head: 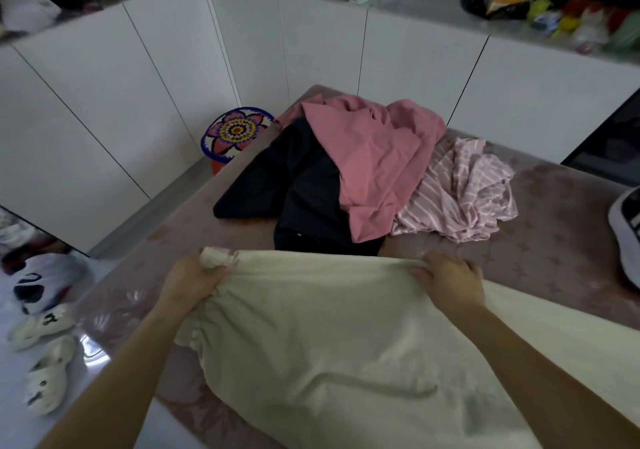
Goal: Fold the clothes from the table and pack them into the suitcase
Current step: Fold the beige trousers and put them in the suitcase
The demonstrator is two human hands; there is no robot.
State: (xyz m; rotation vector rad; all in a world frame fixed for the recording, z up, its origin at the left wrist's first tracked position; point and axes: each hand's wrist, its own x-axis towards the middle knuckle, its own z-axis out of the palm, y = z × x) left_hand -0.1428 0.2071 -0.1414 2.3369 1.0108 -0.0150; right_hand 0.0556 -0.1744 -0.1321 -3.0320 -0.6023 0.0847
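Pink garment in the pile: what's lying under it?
Under the pink garment, a dark garment sticks out on its left and a striped garment on its right. Anything else beneath is covered.

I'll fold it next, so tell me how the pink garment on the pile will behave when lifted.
Probably floppy: the pink garment lies crumpled in soft creases. Likely light, being thin cloth. It drapes over the dark garment and the striped garment, so it may drag them.
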